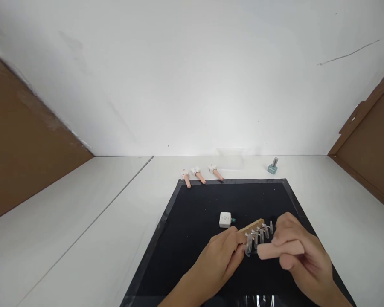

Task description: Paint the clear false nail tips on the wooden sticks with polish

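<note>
My left hand (222,258) grips one end of a tan wooden-looking strip (251,227). Several clear false nail tips (256,239) stand out along the strip's near side. In my right hand (304,251) is a pinkish-beige nail polish brush cap (280,250), held nearly level with its brush end pointing left at the nearest tip. Whether the bristles touch that tip I cannot tell. Just beyond my left hand, a white nail polish bottle (225,219) lies uncapped on the black mat (192,243), its greenish neck toward the right.
Three white polish bottles with pinkish caps, one of them a bottle (212,168) on the right, lie along the mat's far edge. Behind them is a clear plastic tray (230,162). A teal bottle (272,168) stands at the back right. Shiny clear pieces (259,301) show at the bottom edge.
</note>
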`<action>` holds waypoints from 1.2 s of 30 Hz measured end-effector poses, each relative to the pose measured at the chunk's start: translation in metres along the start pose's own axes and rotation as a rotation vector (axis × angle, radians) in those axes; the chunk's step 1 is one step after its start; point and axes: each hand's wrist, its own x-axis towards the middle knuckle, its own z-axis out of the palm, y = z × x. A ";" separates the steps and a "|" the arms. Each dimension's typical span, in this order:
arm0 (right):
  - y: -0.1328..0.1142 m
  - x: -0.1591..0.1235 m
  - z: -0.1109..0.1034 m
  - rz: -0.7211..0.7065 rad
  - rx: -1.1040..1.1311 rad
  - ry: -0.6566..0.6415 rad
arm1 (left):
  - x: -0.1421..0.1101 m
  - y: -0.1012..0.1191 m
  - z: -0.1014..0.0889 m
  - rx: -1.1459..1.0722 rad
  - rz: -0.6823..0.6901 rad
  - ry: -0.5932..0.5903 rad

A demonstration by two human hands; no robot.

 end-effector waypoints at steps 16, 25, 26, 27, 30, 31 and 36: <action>-0.003 0.008 -0.002 -0.063 -0.086 -0.039 | 0.001 -0.003 0.002 0.055 0.030 0.003; 0.000 0.002 0.000 -0.050 -0.103 0.038 | -0.004 -0.007 0.002 0.065 0.033 -0.002; 0.000 0.003 0.000 -0.051 -0.085 0.008 | -0.004 -0.007 0.003 0.077 0.039 0.004; -0.001 0.005 0.000 -0.059 -0.075 -0.022 | -0.002 -0.006 0.003 0.092 0.045 0.007; -0.001 0.006 0.000 -0.076 -0.102 -0.054 | 0.000 -0.003 0.005 0.130 0.066 0.010; -0.001 0.006 0.000 -0.078 -0.119 -0.040 | 0.001 -0.002 0.005 0.145 0.073 0.012; 0.002 -0.001 0.001 -0.089 -0.173 0.058 | 0.000 -0.001 0.003 0.216 0.124 0.055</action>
